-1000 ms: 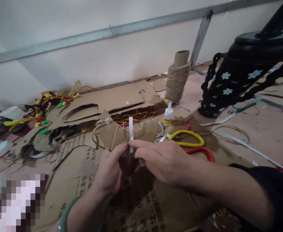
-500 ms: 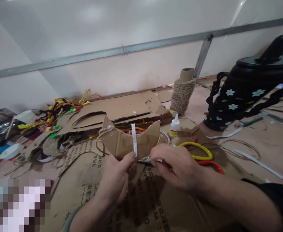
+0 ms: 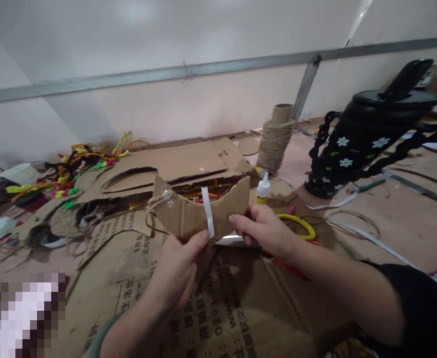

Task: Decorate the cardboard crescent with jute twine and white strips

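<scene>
A crescent-shaped cardboard piece [image 3: 225, 211] is held up between both hands, its curved notch facing upward. My left hand [image 3: 177, 271] is closed on its lower edge, thumb pressing the bottom of a white strip [image 3: 207, 213] that runs up across the front. My right hand [image 3: 265, 228] pinches the right end of the cardboard, thumb on the near face. Scissors lie below my right hand, with the blade [image 3: 236, 241] and a yellow handle [image 3: 304, 227] showing. A twine loop [image 3: 151, 214] and clear tape [image 3: 167, 197] are at the left end.
A printed cardboard sheet [image 3: 129, 278] covers the work surface. Behind stand a glue bottle [image 3: 263, 190], a twine roll [image 3: 276, 141] and a black flowered tumbler [image 3: 352, 149]. Colourful pipe cleaners [image 3: 80, 164] pile up at left. Long white strips [image 3: 382, 242] lie at right.
My right hand has let go of the scissors and taken the right end of the cardboard piece. The scissors now lie beneath it. My left hand keeps its grip.
</scene>
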`<state>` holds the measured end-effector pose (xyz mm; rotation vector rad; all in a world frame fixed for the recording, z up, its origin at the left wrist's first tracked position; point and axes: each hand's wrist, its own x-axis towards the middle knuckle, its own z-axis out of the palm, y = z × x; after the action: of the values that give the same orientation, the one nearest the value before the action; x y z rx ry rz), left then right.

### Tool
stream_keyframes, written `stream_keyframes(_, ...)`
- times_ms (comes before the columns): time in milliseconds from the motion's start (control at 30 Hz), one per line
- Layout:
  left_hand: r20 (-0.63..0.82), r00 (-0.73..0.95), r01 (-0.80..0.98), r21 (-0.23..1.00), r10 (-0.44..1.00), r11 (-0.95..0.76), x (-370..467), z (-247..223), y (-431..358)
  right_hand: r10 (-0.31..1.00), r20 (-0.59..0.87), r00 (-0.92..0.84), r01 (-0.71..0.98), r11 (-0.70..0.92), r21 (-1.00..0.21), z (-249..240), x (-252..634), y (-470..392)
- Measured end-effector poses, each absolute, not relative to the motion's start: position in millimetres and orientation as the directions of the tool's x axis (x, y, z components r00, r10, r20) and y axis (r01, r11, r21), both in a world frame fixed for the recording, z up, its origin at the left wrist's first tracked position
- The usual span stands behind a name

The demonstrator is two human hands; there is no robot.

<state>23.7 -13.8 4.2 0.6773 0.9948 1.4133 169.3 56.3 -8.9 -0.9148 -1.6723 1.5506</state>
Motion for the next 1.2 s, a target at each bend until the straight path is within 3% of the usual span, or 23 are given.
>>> stream_keyframes(133,-0.219,-0.108,-0.432,0.889,0.97,0.152,24.8,4.5,-14.2,0.875,-0.024,-0.484,-0.018,-0.037,-0.999,-8.7,170.8,59.0)
stream_keyframes(367,-0.209,-0.147,-0.355,0.924,0.967,0.146,19.7,-1.7,-11.7,0.849,-0.005,-0.528,0.025,0.009,-1.0,-12.5,173.1,63.6)
stream_keyframes(467,-0.25,-0.162,-0.355,0.917,0.955,0.18,16.6,-2.7,-10.6,0.852,0.062,-0.52,0.166,0.172,-0.971,-12.0,175.6,63.3)
stream_keyframes(600,-0.266,-0.215,-0.347,0.92,0.94,0.181,14.9,-1.8,-10.8,0.832,0.323,-0.451,0.333,0.493,-0.804,-5.1,180.5,58.2)
stream_keyframes(833,-0.192,-0.261,-0.269,0.956,0.946,0.12,15.2,-5.5,-11.3,0.611,0.628,-0.481,0.29,0.787,-0.544,-4.7,179.4,51.3)
stream_keyframes(967,-0.161,-0.256,-0.269,0.959,0.953,0.089,15.1,-7.6,-10.9,0.487,0.696,-0.528,0.253,0.873,-0.418,-9.7,176.8,49.7)
stream_keyframes(1200,-0.202,-0.247,-0.302,0.945,0.948,0.123,19.8,-5.3,-13.6,0.44,0.704,-0.558,0.233,0.897,-0.376,-14.0,177.1,50.0)
